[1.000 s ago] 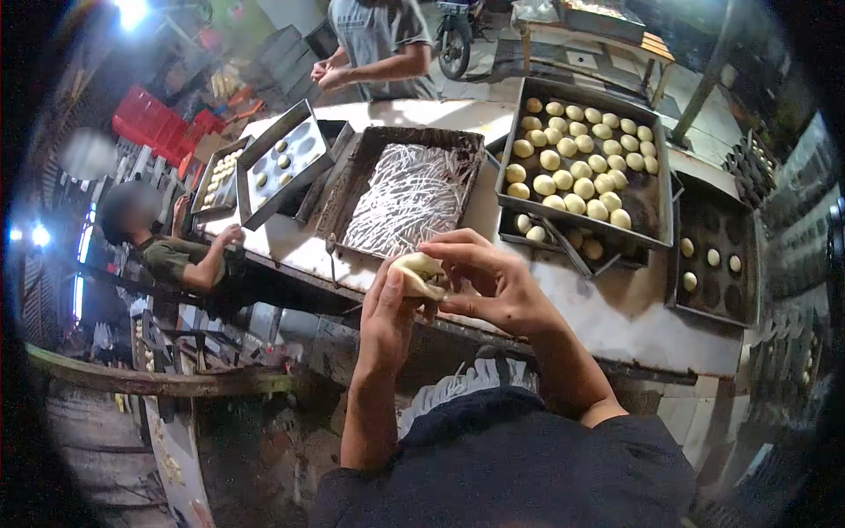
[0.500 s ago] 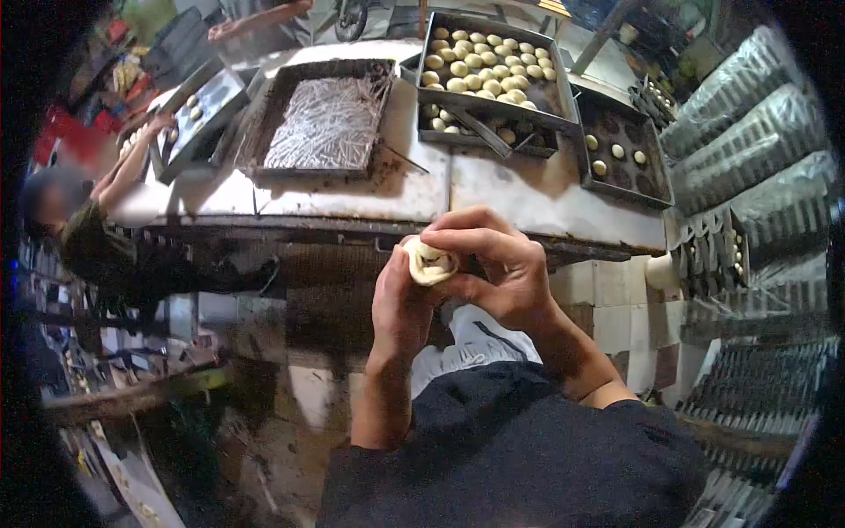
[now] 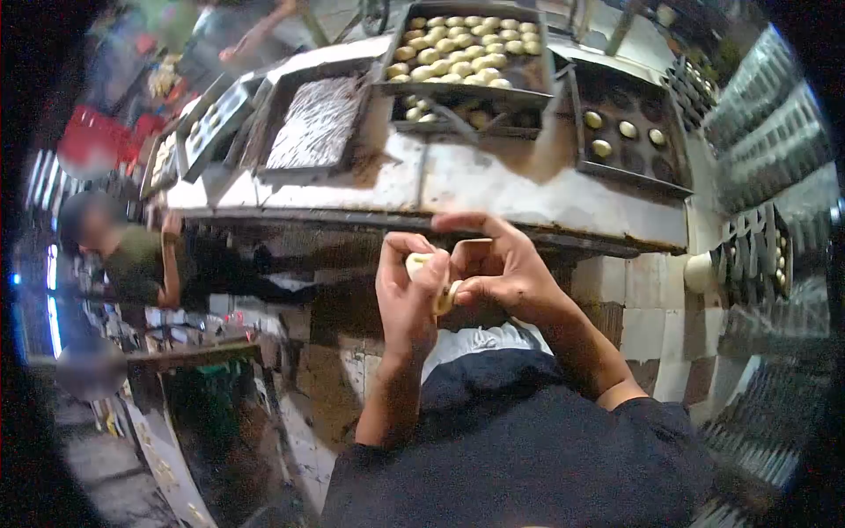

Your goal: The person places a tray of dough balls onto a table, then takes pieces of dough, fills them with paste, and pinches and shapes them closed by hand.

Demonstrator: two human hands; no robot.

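Just in front of the table edge, a piece of pale dough [image 3: 422,266] is pinched in my left hand [image 3: 403,304]. Part of the dough bulges out lower down between the two hands, and fingers cover the rest. My right hand [image 3: 506,277] has its thumb pressed on that lower bulge, with the index finger lifted and stretched out. Past my hands, rows of dough balls [image 3: 462,53] fill most of a dark metal tray [image 3: 528,74], which rests on another tray of dough balls. A third tray [image 3: 634,182] at the right holds several more.
On the white-topped table [image 3: 493,167] stands a tray of thin whitish strips [image 3: 319,119]. More trays [image 3: 211,123] sit at its left end, beside a person [image 3: 145,255]. Plastic-wrapped stacks [image 3: 761,114] line the right side, with a rack [image 3: 755,251] below.
The dough, earlier a hollow cup facing up between both hands, is now squeezed in my left hand. My right hand has opened wider. The person at the left has drawn an arm back from the trays.
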